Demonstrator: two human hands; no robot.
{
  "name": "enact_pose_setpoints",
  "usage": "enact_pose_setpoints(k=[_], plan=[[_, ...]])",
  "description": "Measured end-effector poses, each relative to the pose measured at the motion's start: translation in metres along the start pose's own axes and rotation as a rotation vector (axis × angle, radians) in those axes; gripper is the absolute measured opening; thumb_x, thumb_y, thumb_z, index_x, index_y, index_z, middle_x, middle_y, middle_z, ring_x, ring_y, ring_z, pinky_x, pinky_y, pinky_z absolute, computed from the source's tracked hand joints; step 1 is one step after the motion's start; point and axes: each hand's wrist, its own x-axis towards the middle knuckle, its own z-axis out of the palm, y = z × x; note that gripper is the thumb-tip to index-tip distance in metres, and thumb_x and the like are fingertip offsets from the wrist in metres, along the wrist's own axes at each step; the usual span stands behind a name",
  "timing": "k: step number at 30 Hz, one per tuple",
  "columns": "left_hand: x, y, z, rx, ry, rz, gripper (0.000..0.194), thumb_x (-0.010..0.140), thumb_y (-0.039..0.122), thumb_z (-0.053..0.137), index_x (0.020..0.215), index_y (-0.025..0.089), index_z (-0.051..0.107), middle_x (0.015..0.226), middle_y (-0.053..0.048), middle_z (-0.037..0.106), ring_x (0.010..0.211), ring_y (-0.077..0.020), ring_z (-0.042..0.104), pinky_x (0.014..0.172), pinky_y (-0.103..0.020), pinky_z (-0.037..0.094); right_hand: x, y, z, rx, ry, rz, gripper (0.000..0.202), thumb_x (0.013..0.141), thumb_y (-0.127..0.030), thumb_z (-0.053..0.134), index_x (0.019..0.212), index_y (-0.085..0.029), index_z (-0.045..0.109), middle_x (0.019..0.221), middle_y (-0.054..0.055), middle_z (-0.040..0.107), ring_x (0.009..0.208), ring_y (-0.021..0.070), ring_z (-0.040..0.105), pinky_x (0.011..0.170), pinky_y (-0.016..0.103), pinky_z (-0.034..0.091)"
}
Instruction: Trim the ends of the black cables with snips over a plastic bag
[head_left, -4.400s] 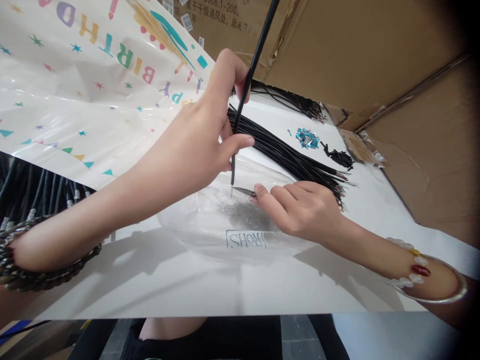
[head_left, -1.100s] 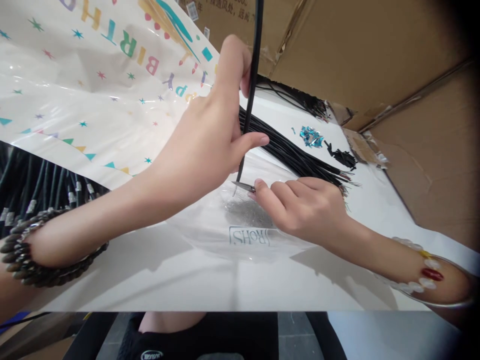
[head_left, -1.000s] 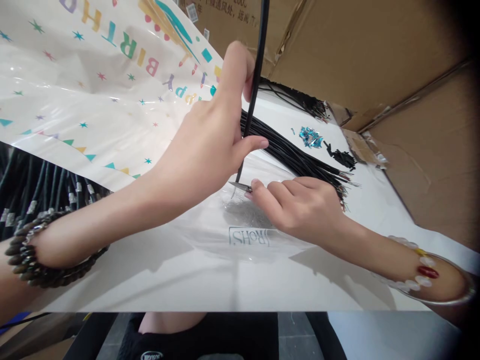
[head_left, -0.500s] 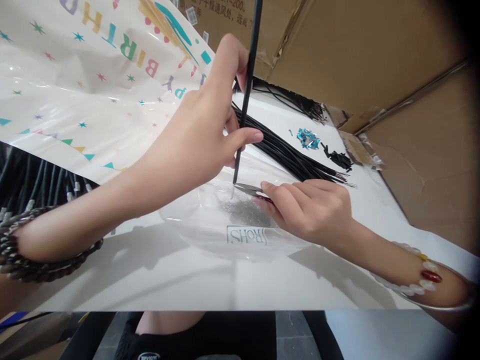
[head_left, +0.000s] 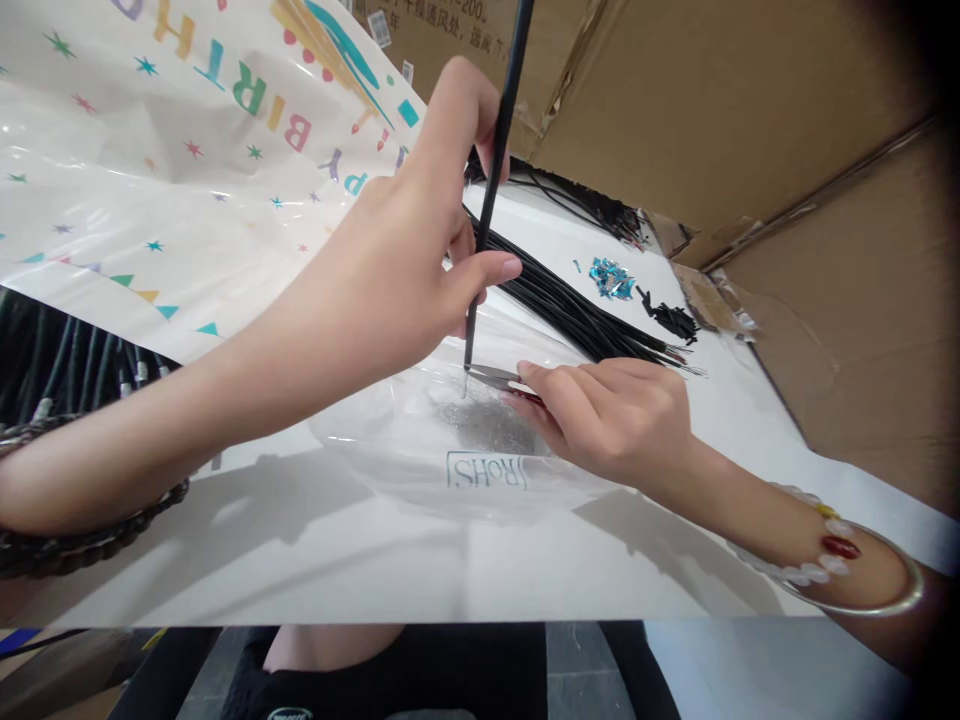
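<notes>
My left hand (head_left: 442, 220) grips a black cable (head_left: 496, 170) that hangs nearly upright, its lower end pointing down. A thin light strand sticks out below the black jacket. My right hand (head_left: 611, 415) is closed on small cutters with red handles (head_left: 523, 392); their grey jaws meet the cable's lower end. Under both lies a clear plastic bag (head_left: 390, 440) printed "RoHS", with a grey heap of fine wire bits (head_left: 491, 425) at its middle.
A bundle of black cables (head_left: 562, 300) lies behind my hands. Blue foil scraps (head_left: 611, 278) and short black pieces (head_left: 675, 321) are at the right. Cardboard boxes (head_left: 697, 120) stand behind. A birthday-print sheet (head_left: 187, 200) covers the left, with more cables (head_left: 60, 350) below it.
The whole view has shifted slightly, so most things appear a little further left. Both hands keep their grips, and the cutters' jaws are still at the cable's end.
</notes>
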Motion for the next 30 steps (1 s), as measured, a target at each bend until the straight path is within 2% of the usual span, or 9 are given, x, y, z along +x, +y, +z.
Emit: enact_pose_setpoints(k=[2,11,18,22,26,30], plan=[[0.0,0.0,0.0,0.011,0.004,0.003,0.035,0.082,0.014,0.061,0.102,0.022,0.034,0.1,-0.001,0.053,0.064,-0.0099,0.06,0.058,-0.027,0.044,0.0,0.0,0.001,-0.017,0.001,-0.002,0.017,0.094,-0.027,0.058,0.085,-0.013,0.06,0.05,-0.007,0.051,0.044,0.0064,0.044,0.044,0.024,0.031],[-0.001,0.0,-0.002,0.052,-0.011,-0.045,0.036,0.083,0.016,0.06,0.107,0.023,0.034,0.075,0.004,0.051,0.058,-0.0119,0.059,0.056,-0.026,0.045,0.001,0.0,0.002,-0.088,0.064,-0.042,0.014,0.088,-0.022,0.066,0.08,-0.013,0.058,0.047,-0.009,0.044,0.041,0.0069,0.038,0.042,0.023,0.028],[0.004,0.003,-0.004,0.034,-0.088,-0.143,0.036,0.084,0.013,0.058,0.112,0.023,0.037,0.061,0.007,0.05,0.053,-0.0129,0.058,0.055,-0.025,0.044,0.003,0.001,0.0,-0.142,0.072,-0.103,0.016,0.088,-0.019,0.064,0.075,-0.015,0.057,0.046,-0.009,0.039,0.042,0.0069,0.032,0.043,0.023,0.024],[0.002,0.001,-0.003,0.079,-0.1,-0.082,0.038,0.086,0.015,0.058,0.117,0.022,0.039,0.063,0.006,0.053,0.057,-0.0129,0.059,0.056,-0.024,0.042,0.004,0.001,0.0,-0.147,0.052,-0.132,0.014,0.088,-0.018,0.064,0.076,-0.016,0.058,0.047,-0.009,0.04,0.043,0.0071,0.033,0.042,0.023,0.025],[0.0,-0.004,-0.002,0.134,-0.068,0.02,0.038,0.086,0.017,0.057,0.119,0.022,0.041,0.061,0.007,0.049,0.055,-0.0122,0.059,0.059,-0.024,0.042,0.006,0.001,0.0,-0.123,0.048,-0.139,0.01,0.086,-0.018,0.066,0.078,-0.014,0.061,0.046,-0.008,0.043,0.041,0.0079,0.035,0.04,0.023,0.027],[0.001,-0.005,-0.002,0.153,-0.068,0.022,0.038,0.085,0.015,0.056,0.119,0.021,0.041,0.067,0.006,0.049,0.058,-0.0111,0.06,0.062,-0.026,0.043,0.01,0.001,-0.002,-0.145,0.026,-0.155,0.009,0.085,-0.017,0.067,0.078,-0.014,0.064,0.045,-0.008,0.042,0.04,0.008,0.033,0.039,0.022,0.028]])
